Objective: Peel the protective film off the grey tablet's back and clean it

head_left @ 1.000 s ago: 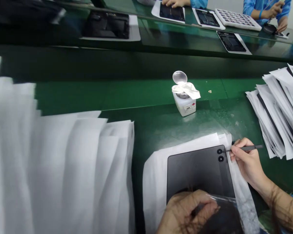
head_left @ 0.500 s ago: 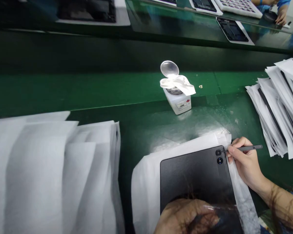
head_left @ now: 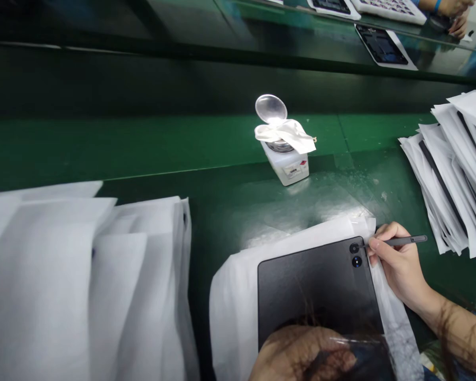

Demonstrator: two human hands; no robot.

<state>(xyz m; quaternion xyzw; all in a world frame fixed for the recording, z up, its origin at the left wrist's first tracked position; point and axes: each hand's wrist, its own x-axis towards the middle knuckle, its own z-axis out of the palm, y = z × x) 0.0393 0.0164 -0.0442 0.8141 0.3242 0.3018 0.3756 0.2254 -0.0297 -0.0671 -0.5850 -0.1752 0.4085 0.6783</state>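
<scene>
A black tablet [head_left: 309, 286] lies back up on a white soft sleeve [head_left: 234, 296], with two round camera lenses at its upper right corner. Slim dark tweezers [head_left: 404, 241] are pinched in my right hand [head_left: 399, 264], their thin tip at the upper lens [head_left: 354, 248]. My left hand [head_left: 297, 352] rests low over the tablet with its fingers curled. Beside those fingers runs a shiny, see-through edge, perhaps film; what they grip is unclear, and the lower part of the tablet is hidden.
A white dispenser bottle [head_left: 289, 168], lid up and a white cloth on top, stands beyond the tablet on the green bench [head_left: 222, 211]. White sleeves [head_left: 55, 286] fill the left; more [head_left: 456, 169] stack at right. Behind, on a raised ledge, are an opened device [head_left: 383, 46] and a co-worker's hands [head_left: 458, 21].
The view has shifted slightly, and the dark device at the upper left is out of sight. A co-worker's hands have moved. My own hands and the tweezers keep nearly the same position.
</scene>
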